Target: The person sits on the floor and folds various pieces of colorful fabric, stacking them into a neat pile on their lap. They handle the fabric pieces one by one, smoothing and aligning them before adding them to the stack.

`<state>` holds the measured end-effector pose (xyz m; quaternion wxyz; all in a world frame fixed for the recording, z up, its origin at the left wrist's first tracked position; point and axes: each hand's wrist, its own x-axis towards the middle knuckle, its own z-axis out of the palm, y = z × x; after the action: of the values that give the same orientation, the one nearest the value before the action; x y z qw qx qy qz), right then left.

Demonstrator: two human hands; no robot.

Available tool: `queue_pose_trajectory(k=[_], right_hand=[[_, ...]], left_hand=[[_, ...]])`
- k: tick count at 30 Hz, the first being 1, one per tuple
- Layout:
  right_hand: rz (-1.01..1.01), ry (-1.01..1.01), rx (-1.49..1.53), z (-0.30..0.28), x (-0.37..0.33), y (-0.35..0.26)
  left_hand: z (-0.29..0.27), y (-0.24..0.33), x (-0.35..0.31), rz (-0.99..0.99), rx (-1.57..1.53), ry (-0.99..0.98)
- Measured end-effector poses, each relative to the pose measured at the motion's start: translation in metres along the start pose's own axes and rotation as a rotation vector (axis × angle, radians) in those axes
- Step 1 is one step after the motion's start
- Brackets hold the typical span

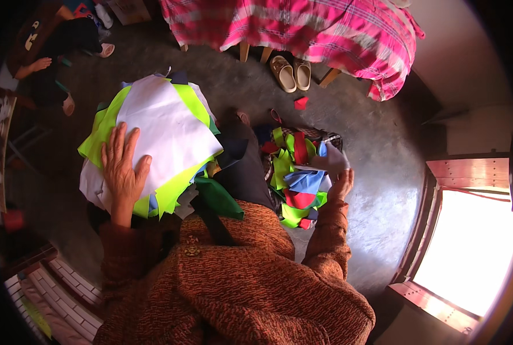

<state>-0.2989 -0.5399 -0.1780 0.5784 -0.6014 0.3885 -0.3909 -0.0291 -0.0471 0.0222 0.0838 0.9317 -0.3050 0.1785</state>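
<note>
My left hand lies flat with its fingers spread on a pile of cut cloth pieces. On top of this pile is a large white cloth, with neon yellow-green cloth showing around its edges. A dark green cloth piece hangs out by my lap. Over to the right, my right hand is closed on a pale grey-white cloth scrap. Below that scrap is a heap of small scraps, among them a light blue one and a red one. My right fingers are partly hidden.
A bed or table draped in pink plaid cloth stands ahead, with a pair of clogs by its legs. One red scrap lies on the dark floor. Another person's hand shows at far left; a bright doorway is at right.
</note>
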Motion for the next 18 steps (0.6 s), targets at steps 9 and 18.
queue_pose_trajectory(k=[9, 18], right_hand=[[-0.147, -0.433, 0.183, 0.086, -0.018, -0.185], [0.030, -0.958, 0.360, 0.224, -0.116, -0.270]], left_hand=[[-0.008, 0.002, -0.005, -0.053, 0.009, -0.017], [-0.045, 0.025, -0.004, -0.052, -0.548, 0.107]])
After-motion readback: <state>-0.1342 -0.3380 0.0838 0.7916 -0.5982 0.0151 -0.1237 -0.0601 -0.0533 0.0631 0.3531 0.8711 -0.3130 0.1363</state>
